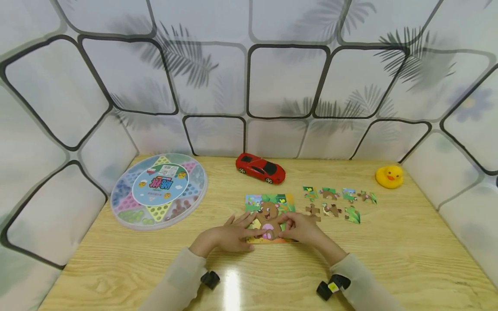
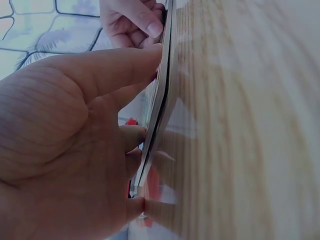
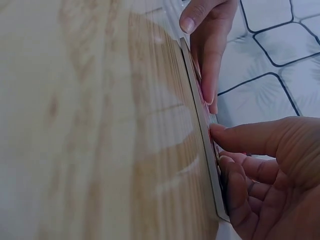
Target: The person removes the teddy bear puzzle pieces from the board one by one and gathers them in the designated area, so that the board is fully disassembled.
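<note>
I see a glossy, pale wood-grain table [image 1: 389, 255] reflecting light. The puzzle board [image 1: 268, 207] looks like thin printed card, the red car [image 1: 260, 168] shiny plastic.

Both hands, left hand [image 1: 229, 236] and right hand [image 1: 302, 230], rest side by side, fingers extended.

Even, bright overhead lighting; wide-angle head view.
Glare patch on the wooden table [image 1: 232, 283] near its front edge; wall panels bow at the frame edges; both wrist views are dimmer, bluish, softly blurred close-up.

One puzzle board [image 1: 268, 207], seven loose pieces [image 1: 331, 210], one car [image 1: 260, 168], one duck [image 1: 388, 176].
</note>
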`<state>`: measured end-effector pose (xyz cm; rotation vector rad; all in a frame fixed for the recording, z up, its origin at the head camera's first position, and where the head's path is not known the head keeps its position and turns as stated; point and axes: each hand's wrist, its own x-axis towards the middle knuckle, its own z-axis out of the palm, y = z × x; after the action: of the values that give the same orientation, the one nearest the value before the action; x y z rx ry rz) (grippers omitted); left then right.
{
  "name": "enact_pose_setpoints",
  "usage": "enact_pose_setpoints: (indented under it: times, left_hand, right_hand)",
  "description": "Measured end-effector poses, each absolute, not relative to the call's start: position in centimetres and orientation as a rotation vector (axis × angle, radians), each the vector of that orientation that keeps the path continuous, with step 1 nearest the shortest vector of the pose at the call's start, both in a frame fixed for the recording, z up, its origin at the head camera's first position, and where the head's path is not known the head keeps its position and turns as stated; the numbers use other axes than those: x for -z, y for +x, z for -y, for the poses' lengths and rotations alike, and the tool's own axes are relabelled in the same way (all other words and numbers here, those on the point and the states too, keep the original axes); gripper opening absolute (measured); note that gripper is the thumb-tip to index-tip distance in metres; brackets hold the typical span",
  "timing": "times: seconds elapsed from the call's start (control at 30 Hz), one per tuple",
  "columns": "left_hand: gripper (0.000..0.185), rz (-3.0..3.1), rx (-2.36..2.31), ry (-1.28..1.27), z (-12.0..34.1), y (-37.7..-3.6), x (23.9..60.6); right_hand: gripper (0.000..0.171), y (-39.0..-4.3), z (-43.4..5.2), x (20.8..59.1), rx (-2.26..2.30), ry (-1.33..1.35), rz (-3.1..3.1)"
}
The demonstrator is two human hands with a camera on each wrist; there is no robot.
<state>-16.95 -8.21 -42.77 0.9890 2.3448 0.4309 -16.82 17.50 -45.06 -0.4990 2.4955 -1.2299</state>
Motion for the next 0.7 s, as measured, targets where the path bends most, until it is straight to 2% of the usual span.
enact_pose_setpoints:
  times: [0.4, 0.7]
  left_hand:
    - [0.056, -2.385, -0.549, 1.022, 8.7, -17.5, 42.9]
    - [0.066, -2.551, -0.582, 0.791, 8.2, -18.9, 43.4]
  right_hand:
    - [0.025, -16.9, -17.1, 45.0, 1.237, -0.468, -2.498]
    - [0.025, -16.6, -17.1, 45.0, 1.224, -0.447, -2.506]
